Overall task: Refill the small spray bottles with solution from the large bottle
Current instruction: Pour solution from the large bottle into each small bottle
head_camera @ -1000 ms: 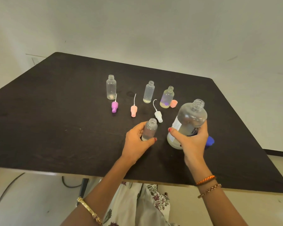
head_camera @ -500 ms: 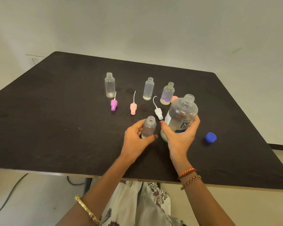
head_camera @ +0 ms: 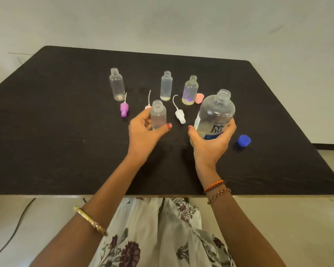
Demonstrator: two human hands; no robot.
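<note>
Wide dark matte counter [head_camera: 66, 141] filling the middle of the frame, bare pale wall above.

Large clear plastic bottle with a white-and-blue label [head_camera: 215, 114], uncapped, right of centre, tilted slightly, gripped round its lower body by the right hand [head_camera: 210, 145]; partly filled with clear solution. Compared with a moment back, shifted rightward again and away from the small bottle, its base hidden behind the fingers, so contact with the counter cannot be told.

Small clear uncapped spray bottle [head_camera: 158, 115], just left of centre, held upright between thumb and fingers of the left hand [head_camera: 143, 134]. Raised off the counter now, where half a second ago it stood lower and close to the large bottle. Judged meaning: both vessels lifted and open, pour about to be lined up, mouth of large bottle not yet over the small neck.

Three more small clear open bottles standing in a row in the upper middle: left one [head_camera: 117, 85], middle one [head_camera: 166, 86], right one with purple tint near its base [head_camera: 190, 91], each with only a little at the bottom, so still to be refilled by the look of it.

Round blue screw cap [head_camera: 243, 140] lying at right, near the right hand.

White spray head with curved tube [head_camera: 179, 113], purple spray head [head_camera: 124, 109] and pink spray head [head_camera: 148, 106], the last partly hidden behind the held bottle; small pink cap [head_camera: 199, 98] beside the tinted bottle.
</note>
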